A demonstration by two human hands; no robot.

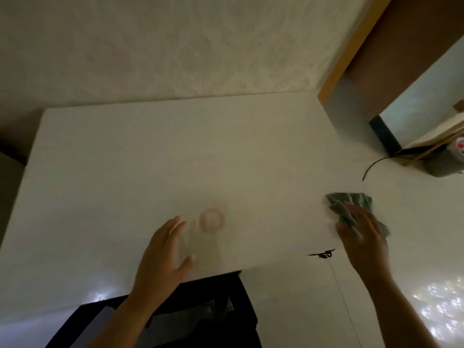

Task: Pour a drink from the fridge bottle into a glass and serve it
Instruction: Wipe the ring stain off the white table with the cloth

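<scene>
A clear glass [203,241], blurred, stands near the front edge of the white table [150,159]; a reddish ring shows at its far end. My left hand [163,254] is cupped around its left side, with the fingers and thumb curled against it. To the right, my right hand [361,237] lies flat on a crumpled grey-green cloth [351,200] and holds it down on the table. No bottle is in view.
A black cable [374,167] curls out of a grey device [442,168] at the right edge, under a wood-framed mirror [426,101]. A small dark clip [324,254] with a thin cord sits at the table's front edge. A black chair [200,312] stands below it.
</scene>
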